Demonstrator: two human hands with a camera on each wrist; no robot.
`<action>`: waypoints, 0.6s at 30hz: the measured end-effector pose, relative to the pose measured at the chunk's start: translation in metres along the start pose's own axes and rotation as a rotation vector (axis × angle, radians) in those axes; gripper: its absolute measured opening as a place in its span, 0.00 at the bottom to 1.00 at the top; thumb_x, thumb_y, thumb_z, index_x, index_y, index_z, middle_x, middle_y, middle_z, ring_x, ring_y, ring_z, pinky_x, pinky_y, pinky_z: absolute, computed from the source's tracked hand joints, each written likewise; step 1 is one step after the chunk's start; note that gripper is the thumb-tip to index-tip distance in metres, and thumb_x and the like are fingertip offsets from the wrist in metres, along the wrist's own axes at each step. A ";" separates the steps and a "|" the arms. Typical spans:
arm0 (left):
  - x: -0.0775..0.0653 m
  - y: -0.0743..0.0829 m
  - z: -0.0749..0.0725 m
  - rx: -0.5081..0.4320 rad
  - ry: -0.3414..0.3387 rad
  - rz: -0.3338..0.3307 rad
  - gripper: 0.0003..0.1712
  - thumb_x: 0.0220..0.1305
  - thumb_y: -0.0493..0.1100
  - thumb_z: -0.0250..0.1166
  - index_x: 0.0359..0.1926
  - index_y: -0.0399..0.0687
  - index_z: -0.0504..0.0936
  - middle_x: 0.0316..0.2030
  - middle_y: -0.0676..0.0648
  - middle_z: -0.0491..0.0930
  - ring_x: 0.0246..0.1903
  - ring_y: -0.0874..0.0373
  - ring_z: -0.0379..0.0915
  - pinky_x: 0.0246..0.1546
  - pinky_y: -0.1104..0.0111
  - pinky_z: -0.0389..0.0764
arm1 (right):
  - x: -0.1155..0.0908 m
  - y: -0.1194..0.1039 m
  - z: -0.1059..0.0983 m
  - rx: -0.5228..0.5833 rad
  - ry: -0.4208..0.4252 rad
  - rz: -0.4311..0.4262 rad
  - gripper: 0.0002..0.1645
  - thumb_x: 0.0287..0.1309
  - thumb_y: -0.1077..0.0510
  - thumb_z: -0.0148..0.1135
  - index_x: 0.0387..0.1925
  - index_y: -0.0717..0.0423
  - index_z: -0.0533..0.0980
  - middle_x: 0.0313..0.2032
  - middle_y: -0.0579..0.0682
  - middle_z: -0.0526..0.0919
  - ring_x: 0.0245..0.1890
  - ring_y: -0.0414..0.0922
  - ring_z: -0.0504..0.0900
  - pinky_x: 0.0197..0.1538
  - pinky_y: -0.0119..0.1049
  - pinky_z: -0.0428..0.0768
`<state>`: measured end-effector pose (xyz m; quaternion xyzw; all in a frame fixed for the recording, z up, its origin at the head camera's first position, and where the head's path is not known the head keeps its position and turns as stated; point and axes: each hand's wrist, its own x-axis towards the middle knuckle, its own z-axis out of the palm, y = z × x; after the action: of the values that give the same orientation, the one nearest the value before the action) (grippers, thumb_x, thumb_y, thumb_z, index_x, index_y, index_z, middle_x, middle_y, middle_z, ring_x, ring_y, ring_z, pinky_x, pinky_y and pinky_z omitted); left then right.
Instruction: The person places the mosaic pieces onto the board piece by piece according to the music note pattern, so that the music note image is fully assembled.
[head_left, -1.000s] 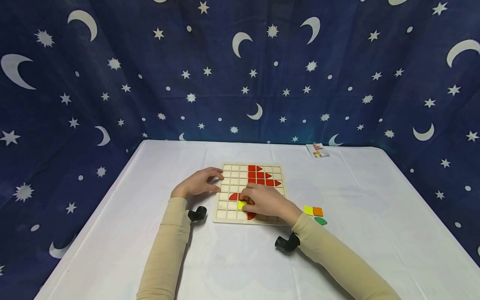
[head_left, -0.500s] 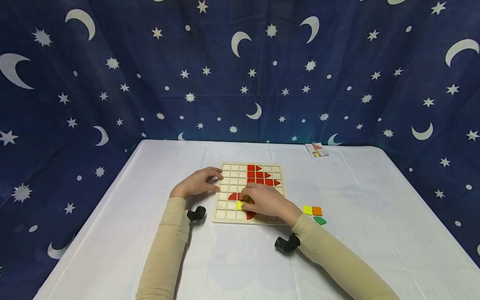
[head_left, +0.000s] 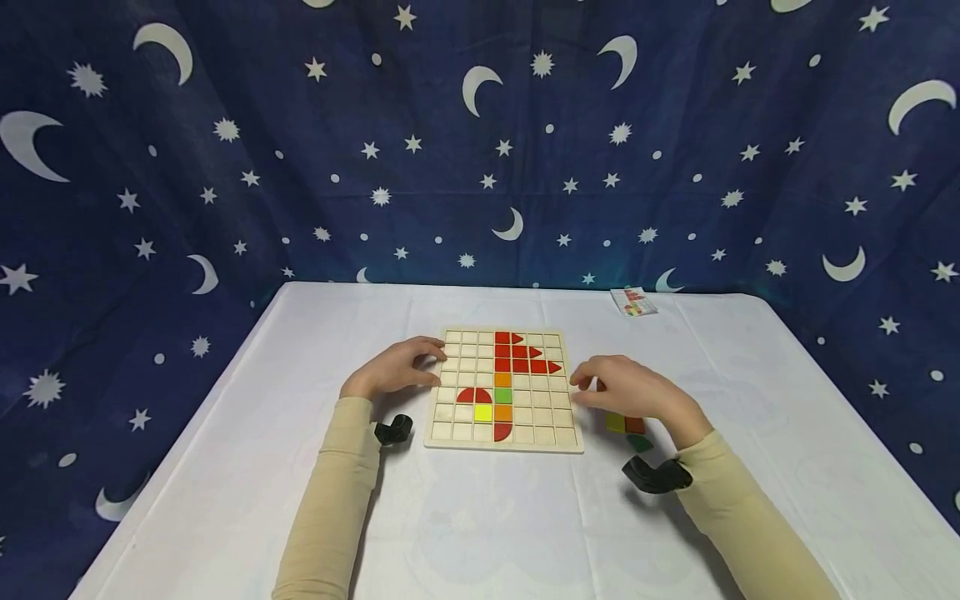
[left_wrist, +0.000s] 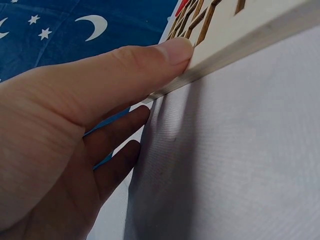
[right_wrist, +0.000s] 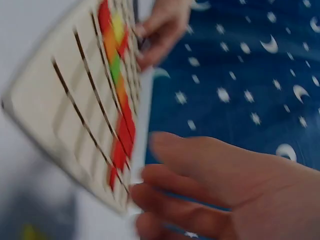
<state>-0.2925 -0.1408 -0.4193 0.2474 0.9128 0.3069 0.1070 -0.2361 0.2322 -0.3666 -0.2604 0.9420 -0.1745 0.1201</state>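
Note:
A wooden grid board (head_left: pixel 543 400) lies on the white table. My left hand (head_left: pixel 393 367) is at its left edge, and in the left wrist view the thumb (left_wrist: pixel 175 52) touches the board's rim while the other fingers are spread loosely below. Just off the right edge hovers my right hand (head_left: pixel 633 389), fingers loosely bent, nothing held. Set in the grid are rows of red pieces (head_left: pixel 521 366) with pointed ends, a green square (head_left: pixel 503 396), orange squares (head_left: pixel 502 413), a yellow square (head_left: pixel 483 413) and rounded red pieces (head_left: pixel 474 396).
Partly under the right hand lie a loose yellow square (head_left: pixel 615 423), an orange square (head_left: pixel 634 425) and a green curved piece (head_left: pixel 640 442). A pattern card (head_left: pixel 633 302) is at the back right. A dark blue moon-and-star cloth (head_left: pixel 420 208) hangs behind the table.
My right hand has left the board and moved right toward the loose pieces, uncovering the green and orange squares. The left hand stays at the board's left edge.

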 end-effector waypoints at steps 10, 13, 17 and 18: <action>0.000 0.000 0.002 -0.003 -0.015 -0.028 0.24 0.57 0.42 0.73 0.55 0.42 0.80 0.67 0.41 0.67 0.69 0.45 0.57 0.70 0.55 0.59 | -0.028 0.032 -0.012 0.046 -0.057 0.066 0.20 0.62 0.51 0.64 0.49 0.61 0.80 0.40 0.47 0.83 0.39 0.43 0.78 0.44 0.43 0.81; 0.000 0.000 0.000 -0.002 -0.016 -0.033 0.24 0.57 0.42 0.73 0.55 0.42 0.80 0.67 0.41 0.67 0.70 0.45 0.57 0.70 0.55 0.59 | -0.029 0.037 -0.012 0.056 -0.058 0.094 0.21 0.63 0.51 0.64 0.50 0.62 0.80 0.40 0.48 0.83 0.39 0.44 0.78 0.44 0.43 0.81; 0.001 0.001 -0.001 -0.001 -0.008 -0.024 0.24 0.58 0.41 0.72 0.55 0.42 0.80 0.67 0.41 0.67 0.70 0.45 0.57 0.70 0.56 0.59 | -0.028 0.042 -0.013 0.055 -0.050 0.121 0.22 0.63 0.51 0.63 0.52 0.62 0.79 0.41 0.49 0.83 0.41 0.46 0.78 0.47 0.47 0.81; 0.001 0.001 -0.001 0.001 -0.008 -0.020 0.24 0.58 0.41 0.72 0.55 0.42 0.80 0.67 0.41 0.67 0.69 0.45 0.57 0.70 0.55 0.59 | -0.028 0.043 -0.013 0.051 -0.048 0.123 0.22 0.63 0.51 0.63 0.52 0.62 0.79 0.41 0.49 0.83 0.41 0.46 0.78 0.47 0.47 0.81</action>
<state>-0.2935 -0.1406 -0.4179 0.2397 0.9148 0.3046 0.1136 -0.2363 0.2852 -0.3680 -0.2029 0.9483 -0.1844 0.1600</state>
